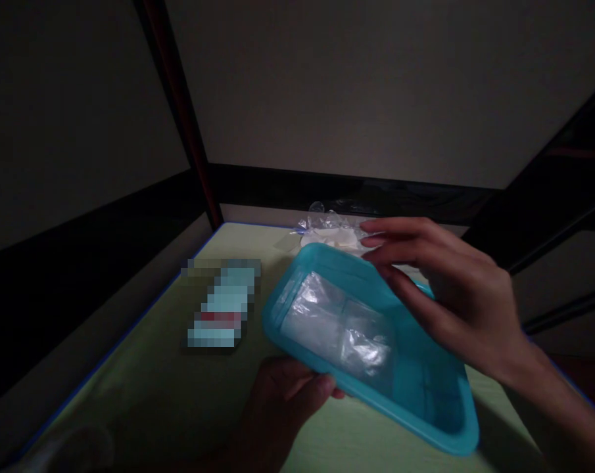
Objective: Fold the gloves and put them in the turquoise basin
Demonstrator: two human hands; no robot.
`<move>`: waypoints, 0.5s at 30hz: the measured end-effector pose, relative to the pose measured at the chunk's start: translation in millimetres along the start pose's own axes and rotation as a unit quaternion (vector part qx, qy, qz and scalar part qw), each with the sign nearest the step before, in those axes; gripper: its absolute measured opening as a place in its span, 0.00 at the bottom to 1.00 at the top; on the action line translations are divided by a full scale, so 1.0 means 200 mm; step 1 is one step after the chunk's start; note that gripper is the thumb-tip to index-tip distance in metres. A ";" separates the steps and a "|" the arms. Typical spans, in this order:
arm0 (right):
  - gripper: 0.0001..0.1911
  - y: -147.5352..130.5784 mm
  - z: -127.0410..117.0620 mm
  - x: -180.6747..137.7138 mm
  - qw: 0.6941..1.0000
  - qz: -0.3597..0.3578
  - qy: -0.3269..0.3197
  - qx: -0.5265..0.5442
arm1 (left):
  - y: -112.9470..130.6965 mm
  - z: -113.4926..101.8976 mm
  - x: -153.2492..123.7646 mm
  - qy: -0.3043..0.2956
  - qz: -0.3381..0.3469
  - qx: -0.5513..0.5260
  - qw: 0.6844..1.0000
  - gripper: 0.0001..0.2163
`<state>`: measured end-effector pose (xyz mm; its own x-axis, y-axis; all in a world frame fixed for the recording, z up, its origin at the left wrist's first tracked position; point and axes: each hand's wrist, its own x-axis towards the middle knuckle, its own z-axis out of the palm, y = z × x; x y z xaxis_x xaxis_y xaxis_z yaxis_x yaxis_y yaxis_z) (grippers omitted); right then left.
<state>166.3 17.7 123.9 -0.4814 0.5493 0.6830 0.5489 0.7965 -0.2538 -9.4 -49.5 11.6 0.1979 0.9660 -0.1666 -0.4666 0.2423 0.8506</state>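
Here, tray (415,394): tilted, clear bags (336,322) inside.
Left hand (282,401): thumb pinches near rim.
Right hand (455,295): fingers straight, close together, over far rim.

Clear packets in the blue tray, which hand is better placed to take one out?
Right. The left hand grips the blue tray by its near rim; the right hand hovers open and empty over it, close to the clear packets.
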 end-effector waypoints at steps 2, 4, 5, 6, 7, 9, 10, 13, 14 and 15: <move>0.12 -0.02 -0.02 -0.06 0.998 -0.021 0.037 -0.036 | 0.01 -0.02 0.03 -0.022 0.021 0.030 0.999 0.09; 0.14 -0.03 -0.03 -0.11 0.995 -0.037 0.056 -0.073 | 0.05 -0.03 0.05 -0.024 0.035 0.050 0.998 0.10; 0.15 -0.03 -0.04 -0.14 0.993 -0.039 0.065 -0.092 | 0.08 -0.02 0.07 -0.012 0.045 0.045 0.998 0.10; 0.15 -0.03 -0.04 -0.17 0.991 -0.040 0.073 -0.109 | 0.11 -0.01 0.08 -0.001 0.057 0.030 0.998 0.09; 0.16 -0.03 -0.04 -0.19 0.988 -0.039 0.080 -0.123 | 0.15 0.00 0.10 0.018 0.077 0.005 0.997 0.09; 0.16 -0.03 -0.04 -0.25 0.987 -0.044 0.078 -0.134 | 0.22 0.01 0.14 0.046 0.114 -0.048 0.991 0.06; 0.17 -0.03 -0.04 -0.27 0.988 -0.045 0.068 -0.130 | 0.26 0.01 0.17 0.055 0.145 -0.070 0.985 0.06; 0.16 -0.02 -0.02 -0.34 0.994 -0.047 0.005 -0.094 | 0.36 -0.02 0.26 0.091 0.196 -0.093 0.972 0.06; 0.15 -0.01 -0.01 -0.35 0.995 -0.051 -0.016 -0.082 | 0.39 -0.03 0.29 0.104 0.205 -0.096 0.968 0.09; 0.14 0.00 0.01 -0.36 0.995 -0.056 -0.032 -0.071 | 0.42 -0.05 0.32 0.136 0.219 -0.097 0.961 0.13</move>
<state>199.9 -22.8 73.4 -0.5847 0.4775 0.6558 0.5779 0.8125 -0.0765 -44.4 33.5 66.4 -0.2760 0.9604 0.0397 -0.6113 -0.2072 0.7638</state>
